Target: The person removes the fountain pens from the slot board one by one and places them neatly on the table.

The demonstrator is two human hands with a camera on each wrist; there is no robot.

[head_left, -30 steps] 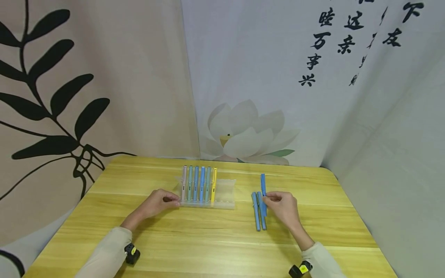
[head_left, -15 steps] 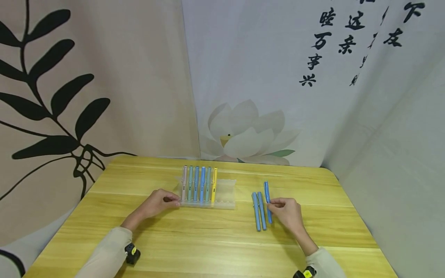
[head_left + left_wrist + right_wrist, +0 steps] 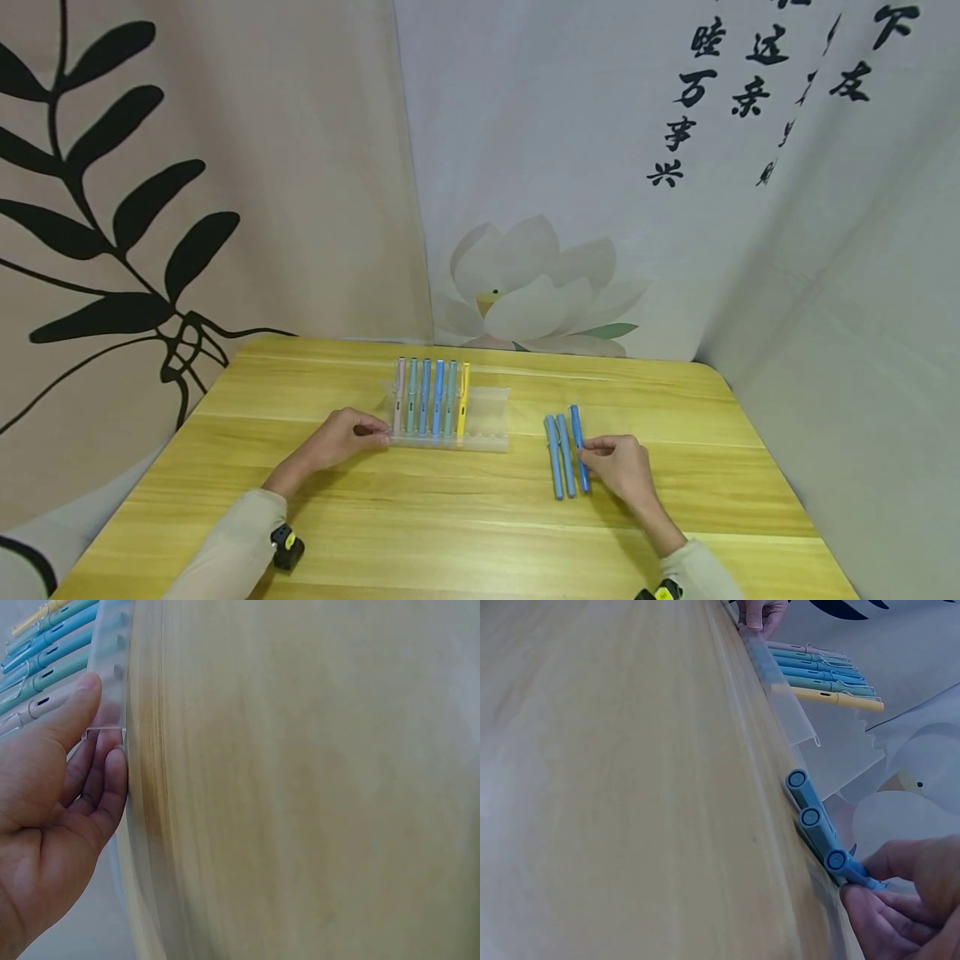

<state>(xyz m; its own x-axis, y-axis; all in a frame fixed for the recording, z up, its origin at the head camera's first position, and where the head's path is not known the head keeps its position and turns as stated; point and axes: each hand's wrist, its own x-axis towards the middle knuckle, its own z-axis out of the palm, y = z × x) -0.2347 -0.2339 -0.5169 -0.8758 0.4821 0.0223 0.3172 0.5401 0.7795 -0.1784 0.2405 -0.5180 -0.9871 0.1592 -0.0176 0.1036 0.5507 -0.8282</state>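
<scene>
A clear plastic pen rack (image 3: 487, 433) on the table carries a row of several pens, pink, green, blue and, at the right end, a yellow pen (image 3: 462, 400). My left hand (image 3: 348, 439) pinches the rack's left end, thumb on top in the left wrist view. To the right, my right hand (image 3: 621, 468) pinches a blue pen (image 3: 576, 425) between thumb and fingers. Two lighter blue pens (image 3: 554, 458) lie side by side just left of it. In the right wrist view the held pen (image 3: 838, 861) has its end beside the others.
The wooden table (image 3: 450, 533) reaches back to a curtain (image 3: 555, 167) printed with a flower and writing. The right part of the rack has no pens in it. Black devices (image 3: 287, 547) are strapped to both wrists.
My right hand has drawn the blue pen toward me and slightly right, from overlapping the two lighter blue pens to lying beside them. My left hand stays on the rack.
</scene>
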